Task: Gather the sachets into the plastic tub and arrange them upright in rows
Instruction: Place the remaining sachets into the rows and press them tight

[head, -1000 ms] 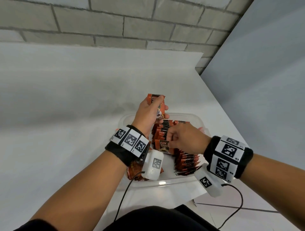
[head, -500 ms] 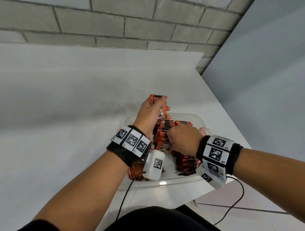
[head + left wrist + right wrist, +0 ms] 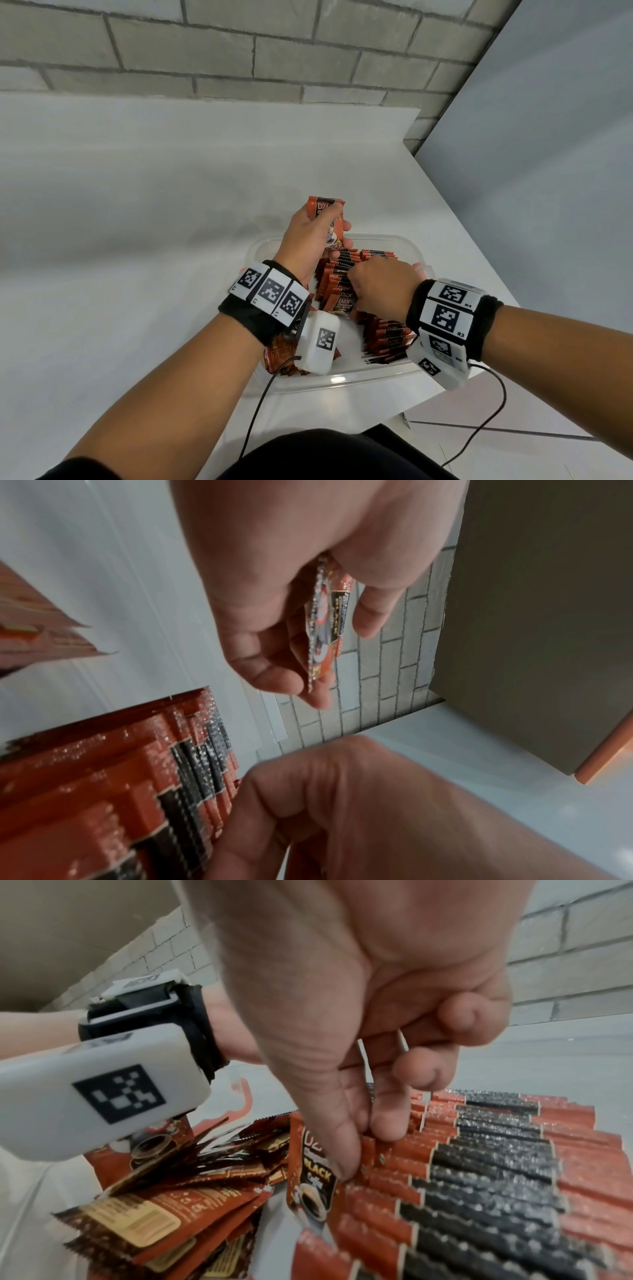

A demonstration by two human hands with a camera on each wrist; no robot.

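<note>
A clear plastic tub (image 3: 409, 248) stands near the table's front right corner. It holds upright rows of orange-and-black sachets (image 3: 342, 270), also shown in the right wrist view as rows (image 3: 479, 1177). My left hand (image 3: 313, 236) is above the tub's far left part and grips an upright sachet (image 3: 325, 205) between thumb and fingers; the left wrist view shows this held sachet (image 3: 329, 620) edge-on. My right hand (image 3: 376, 287) reaches down into the left row. Its thumb and forefinger (image 3: 356, 1131) pinch the tops of a few sachets behind the front "Black Coffee" sachet (image 3: 311, 1185).
Loose sachets (image 3: 164, 1218) lie in a heap in the tub's near left corner, under my left wrist. A second upright row (image 3: 387, 339) fills the near right part. The white table (image 3: 137, 240) runs left and far to a brick wall (image 3: 239, 51); its right edge drops to the floor.
My right hand has moved left and forward onto the left row and now pinches the sachet tops. The left hand, with its sachet, has barely moved.
</note>
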